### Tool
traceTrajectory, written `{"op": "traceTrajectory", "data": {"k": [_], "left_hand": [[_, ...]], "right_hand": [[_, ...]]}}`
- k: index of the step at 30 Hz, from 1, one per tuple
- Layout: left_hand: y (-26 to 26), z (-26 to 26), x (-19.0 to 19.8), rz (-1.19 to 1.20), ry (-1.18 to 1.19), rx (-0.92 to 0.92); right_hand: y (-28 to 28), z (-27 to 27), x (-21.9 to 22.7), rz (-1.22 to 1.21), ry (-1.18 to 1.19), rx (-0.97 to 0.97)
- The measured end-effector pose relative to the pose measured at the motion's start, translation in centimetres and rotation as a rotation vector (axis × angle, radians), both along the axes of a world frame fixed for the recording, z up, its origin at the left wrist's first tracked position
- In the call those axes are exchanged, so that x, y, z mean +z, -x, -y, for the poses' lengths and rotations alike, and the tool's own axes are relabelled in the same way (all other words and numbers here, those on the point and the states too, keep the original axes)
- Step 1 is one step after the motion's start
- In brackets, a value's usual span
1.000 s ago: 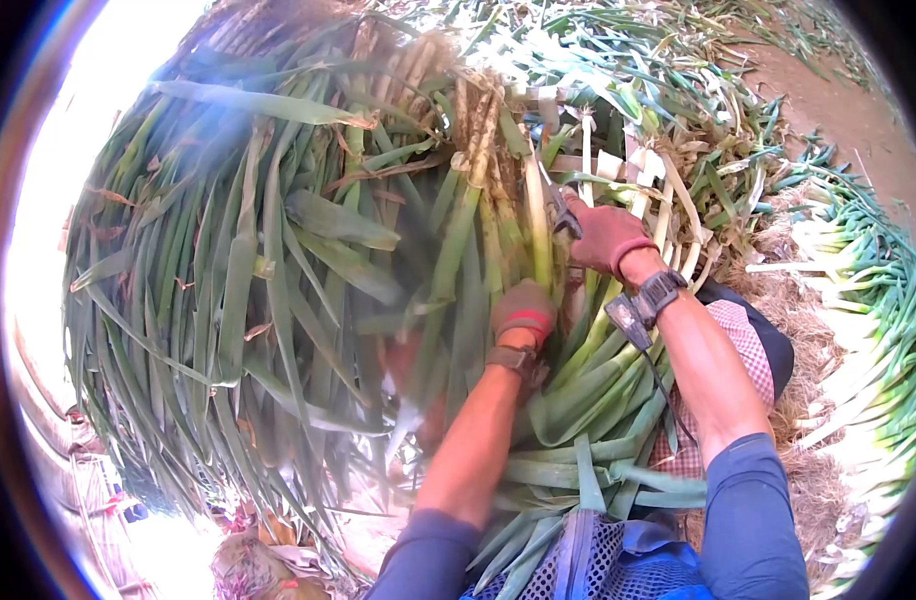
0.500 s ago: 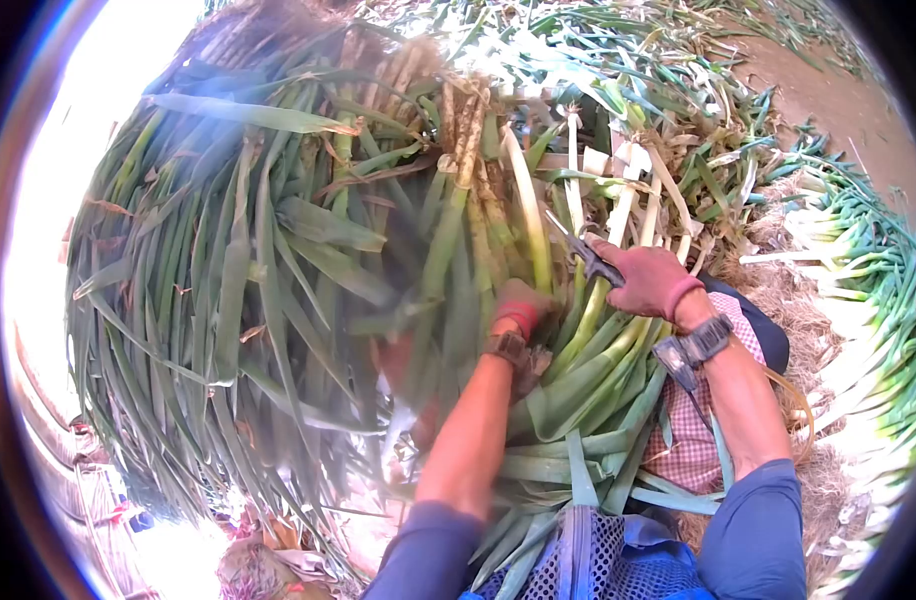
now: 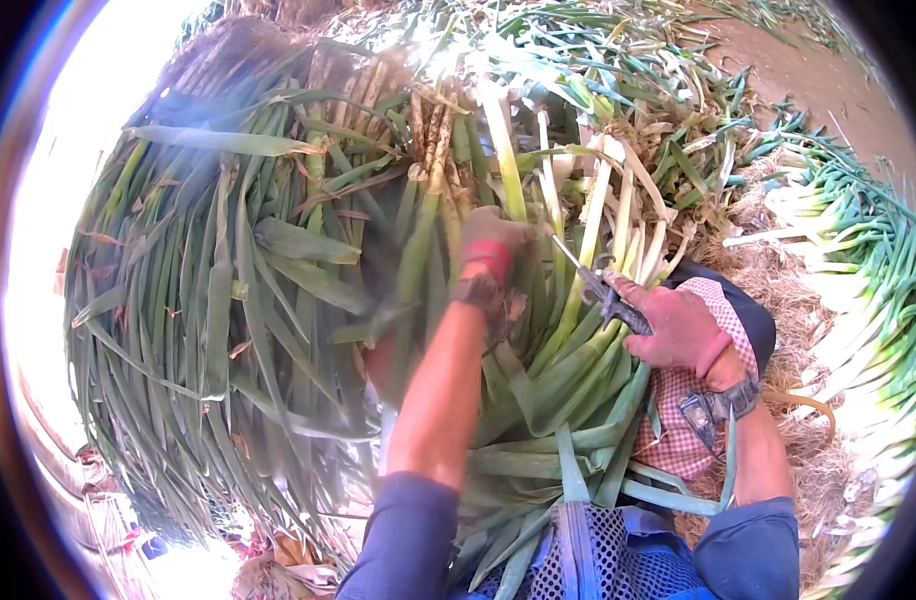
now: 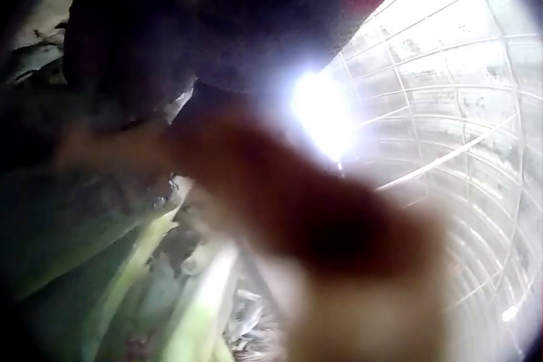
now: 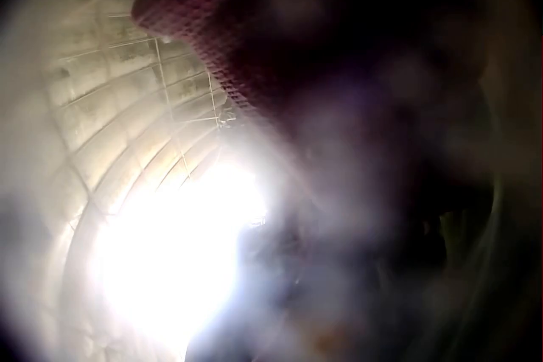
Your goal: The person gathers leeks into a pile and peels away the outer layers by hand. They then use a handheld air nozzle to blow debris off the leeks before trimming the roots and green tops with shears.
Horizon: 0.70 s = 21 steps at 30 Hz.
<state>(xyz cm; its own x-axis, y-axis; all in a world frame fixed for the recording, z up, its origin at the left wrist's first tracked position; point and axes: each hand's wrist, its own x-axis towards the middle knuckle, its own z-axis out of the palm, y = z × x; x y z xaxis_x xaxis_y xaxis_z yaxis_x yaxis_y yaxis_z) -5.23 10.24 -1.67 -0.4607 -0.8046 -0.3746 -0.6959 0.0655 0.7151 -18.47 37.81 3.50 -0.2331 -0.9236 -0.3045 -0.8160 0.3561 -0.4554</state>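
In the head view my left hand point(image 3: 493, 240), in a reddish glove, grips a green onion point(image 3: 502, 150) among the leaves, its pale end pointing up and away. To the right, my gloved right hand point(image 3: 683, 330) holds small dark shears point(image 3: 603, 295), blades pointing up and left. Below the shears a bunch of green onions point(image 3: 578, 345) lies across the lap, pale stalks upward, long leaves hanging down. Both wrist views are dark and blurred; the left glove point(image 4: 221, 22) and right glove point(image 5: 297, 48) mostly block what the hands hold.
A big heap of untrimmed green onions point(image 3: 218, 280) fills the left. Cut leaves and husks point(image 3: 588, 50) spread behind. On the right, a long row of cleaned green onions point(image 3: 848, 330) lies beside dry root trimmings point(image 3: 758, 270). Checked pink cloth point(image 3: 678, 430) is under the right forearm.
My left hand has moved up and slightly left along the green onion. The right hand with the shears has drawn down and right, away from the stalk.
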Motion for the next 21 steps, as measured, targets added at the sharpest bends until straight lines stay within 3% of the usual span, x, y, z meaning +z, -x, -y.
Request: {"op": "traceTrajectory", "data": {"k": [2,4,6,9,10,12,13,21], "left_hand": [[-0.5,0.2,-4.0,0.036,0.091,-0.045],[-2.7,-2.4,-4.6,0.109,0.074,-0.122],[-4.9,-5.6,-6.2,0.148,0.729,-0.362],[-6.2,-9.1,-3.3,0.302,0.553,-0.42],[-6.5,-9.4,-3.8,0.302,0.55,-0.416],[-7.0,-9.7,-4.6,0.349,0.302,-0.627],[-7.3,-10.2,-4.4,0.328,0.25,-0.613],[-8.3,-9.9,-5.1,0.232,0.163,-0.631]], "right_hand": [[-0.2,0.9,1.0,0.003,-0.035,-0.033],[0.0,1.4,1.1,0.005,-0.08,-0.028],[-0.4,1.7,1.1,0.008,-0.131,-0.014],[-0.9,2.3,1.2,0.029,-0.158,0.069],[-0.9,2.6,1.1,0.013,-0.179,0.073],[-1.1,2.8,1.4,-0.004,-0.201,0.077],[-1.2,2.8,1.8,0.017,-0.204,0.101],[-2.0,4.9,0.0,0.004,-0.293,0.205]]}}
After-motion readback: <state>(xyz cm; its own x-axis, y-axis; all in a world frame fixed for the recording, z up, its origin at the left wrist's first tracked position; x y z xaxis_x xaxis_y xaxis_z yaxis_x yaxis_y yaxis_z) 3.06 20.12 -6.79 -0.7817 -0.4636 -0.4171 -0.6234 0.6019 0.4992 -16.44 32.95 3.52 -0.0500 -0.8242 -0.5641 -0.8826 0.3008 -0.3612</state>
